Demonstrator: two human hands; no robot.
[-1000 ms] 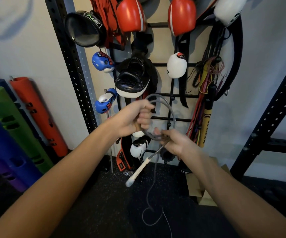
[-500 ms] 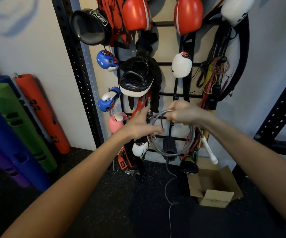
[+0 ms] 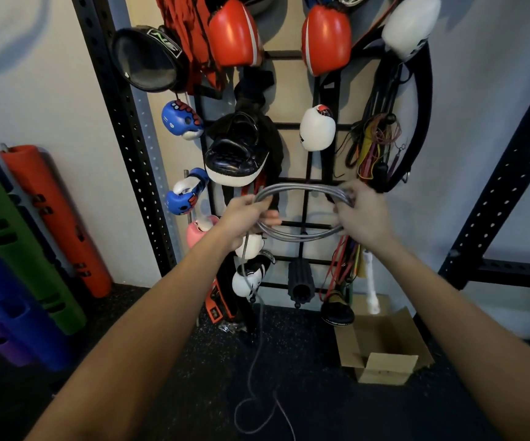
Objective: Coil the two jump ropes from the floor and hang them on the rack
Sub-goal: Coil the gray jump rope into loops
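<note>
A grey jump rope [image 3: 298,187] is wound into several loops held up in front of the black wall rack [image 3: 305,179]. My left hand [image 3: 244,218] grips the coil's left side. My right hand [image 3: 360,214] grips its right side. A loose tail of the rope [image 3: 254,370] hangs from my left hand down to the black floor and curls there. A white handle [image 3: 371,291] dangles below my right hand. A second rope is not plainly visible.
Boxing gloves, pads and coloured bands hang all over the rack. An open cardboard box [image 3: 384,345] sits on the floor below right. Coloured foam rollers [image 3: 34,243] lean at left. Black perforated uprights [image 3: 130,122] flank the rack.
The coil has been raised and turned wider, with my hands now spread to its two sides. The white handle swung from left of centre to the right and hangs lower.
</note>
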